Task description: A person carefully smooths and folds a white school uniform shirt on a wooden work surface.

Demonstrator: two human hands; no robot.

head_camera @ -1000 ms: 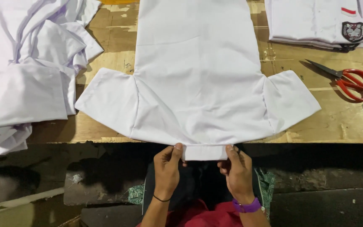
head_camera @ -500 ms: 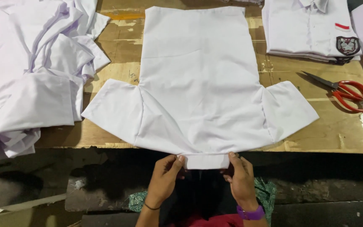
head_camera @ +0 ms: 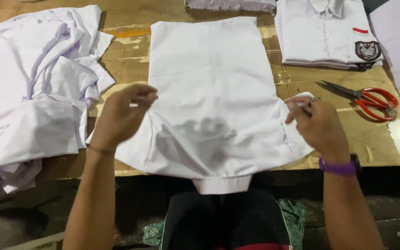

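Hands move from the collar up to the sleeves

Head view: half a second ago both hands pinched the collar at the bench (head_camera: 376, 139) edge; now the left hand (head_camera: 121, 113) is closed on the left sleeve and the right hand (head_camera: 313, 122) pinches the right sleeve of the white shirt (head_camera: 214, 88), which lies flat, back up, collar overhanging. Red scissors (head_camera: 371, 101) lie just right.
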